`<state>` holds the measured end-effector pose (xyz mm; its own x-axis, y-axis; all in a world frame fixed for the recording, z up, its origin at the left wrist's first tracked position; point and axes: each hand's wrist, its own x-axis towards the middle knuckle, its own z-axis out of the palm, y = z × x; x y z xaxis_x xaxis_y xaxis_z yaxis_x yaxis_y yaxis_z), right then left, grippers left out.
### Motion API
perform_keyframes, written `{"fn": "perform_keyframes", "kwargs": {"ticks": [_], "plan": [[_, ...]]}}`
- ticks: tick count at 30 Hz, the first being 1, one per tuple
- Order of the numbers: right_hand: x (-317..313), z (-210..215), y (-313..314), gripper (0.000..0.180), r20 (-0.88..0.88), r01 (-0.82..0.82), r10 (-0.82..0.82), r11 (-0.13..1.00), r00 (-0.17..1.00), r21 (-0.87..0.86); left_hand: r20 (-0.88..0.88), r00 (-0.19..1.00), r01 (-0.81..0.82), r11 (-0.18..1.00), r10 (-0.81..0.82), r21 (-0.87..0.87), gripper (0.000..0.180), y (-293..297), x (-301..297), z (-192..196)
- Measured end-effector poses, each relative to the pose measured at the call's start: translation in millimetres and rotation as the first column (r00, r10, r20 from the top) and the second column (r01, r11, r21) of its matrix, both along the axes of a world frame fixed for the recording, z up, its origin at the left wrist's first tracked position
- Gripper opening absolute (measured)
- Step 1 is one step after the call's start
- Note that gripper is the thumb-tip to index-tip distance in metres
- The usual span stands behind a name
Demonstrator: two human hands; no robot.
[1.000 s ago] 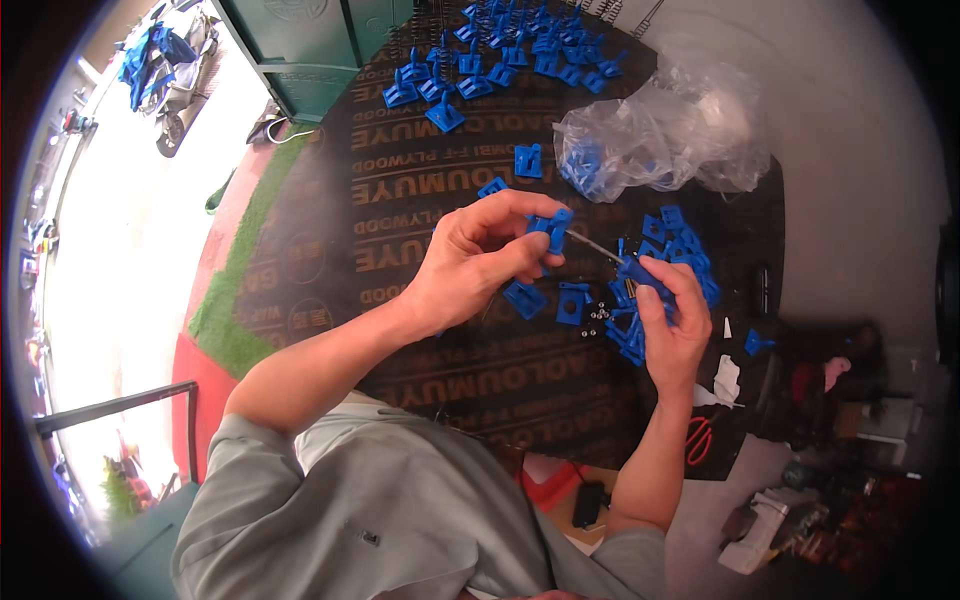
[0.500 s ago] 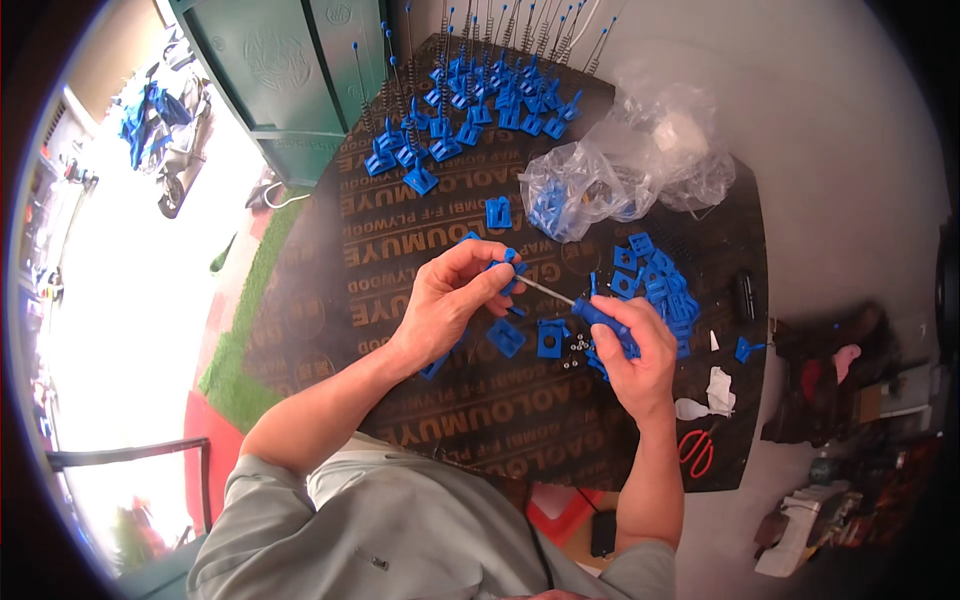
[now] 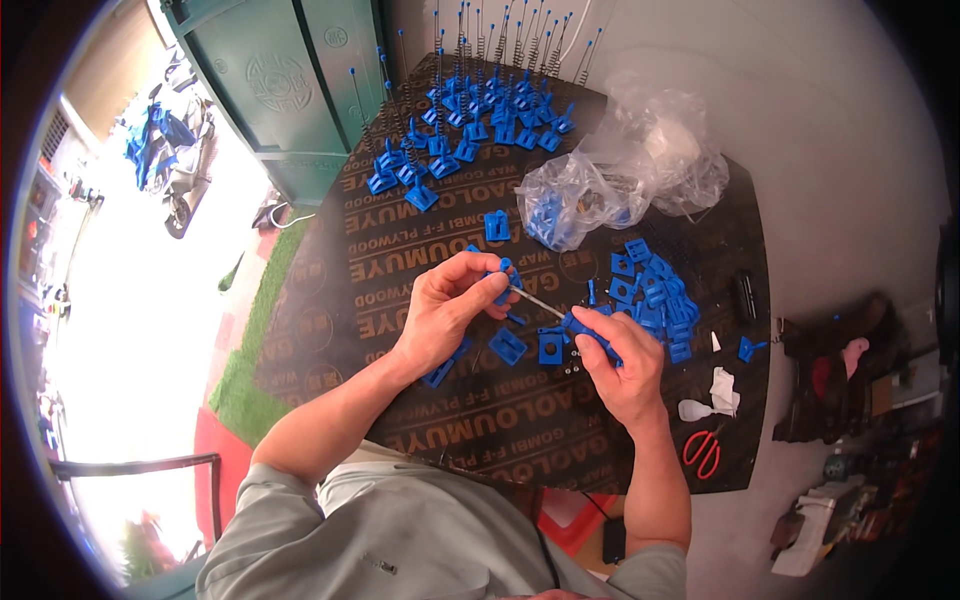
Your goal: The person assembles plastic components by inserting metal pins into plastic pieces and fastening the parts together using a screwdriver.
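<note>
A small blue plastic part (image 3: 509,272) is pinched between the thumb and fingers of my left hand (image 3: 448,305). My right hand (image 3: 625,368) is closed round the blue handle of a screwdriver (image 3: 545,304), whose metal shaft reaches to the held part; my fingers hide exactly where the tip sits. Under and around my hands lie loose blue pieces, among them a flat square plate (image 3: 508,346) and a square piece with a round hole (image 3: 551,347). Small metal nuts (image 3: 573,362) are scattered beside my right hand.
A pile of blue plates (image 3: 660,295) lies right of my hands. Farther back are a clear plastic bag (image 3: 620,185) and many blue bases with upright springs (image 3: 470,110). Red-handled scissors (image 3: 702,455), a white bulb-shaped item (image 3: 693,410) and a black pen-like object (image 3: 746,295) lie near the right edge.
My right hand has shifted slightly down and turned on the screwdriver handle. My left hand still pinches the blue part, and the view has tilted a little.
</note>
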<state>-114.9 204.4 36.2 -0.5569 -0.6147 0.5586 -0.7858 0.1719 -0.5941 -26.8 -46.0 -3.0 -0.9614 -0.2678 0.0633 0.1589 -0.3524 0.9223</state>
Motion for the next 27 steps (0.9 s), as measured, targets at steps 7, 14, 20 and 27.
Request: {"fn": "perform_keyframes", "kwargs": {"ticks": [7, 14, 20, 27], "plan": [[2.5, -2.6, -1.8, 0.026, 0.090, -0.007, 0.009, 1.000, 0.996, -0.026, -0.007, 1.000, -0.011, 1.000, 0.011, 0.009, 0.020, -0.3, 0.5, 1.6], [7.0, -2.6, -0.5, 0.027, 0.286, 0.015, -0.009, 1.000, 0.958, -0.020, -0.010, 1.000, -0.021, 1.000, 0.021, 0.009, 0.021, 1.2, 0.4, 0.4], [4.6, -1.4, -0.9, 0.034, 0.081, -0.016, 0.015, 1.000, 0.997, 0.021, -0.005, 0.999, -0.038, 0.998, 0.038, -0.047, 0.025, 4.4, 0.2, 4.9], [4.1, -6.2, -1.4, 0.036, 0.057, -0.021, 0.021, 1.000, 0.998, 0.006, 0.001, 1.000, -0.012, 0.999, 0.012, -0.047, 0.026, 1.1, -0.6, 0.4]]}}
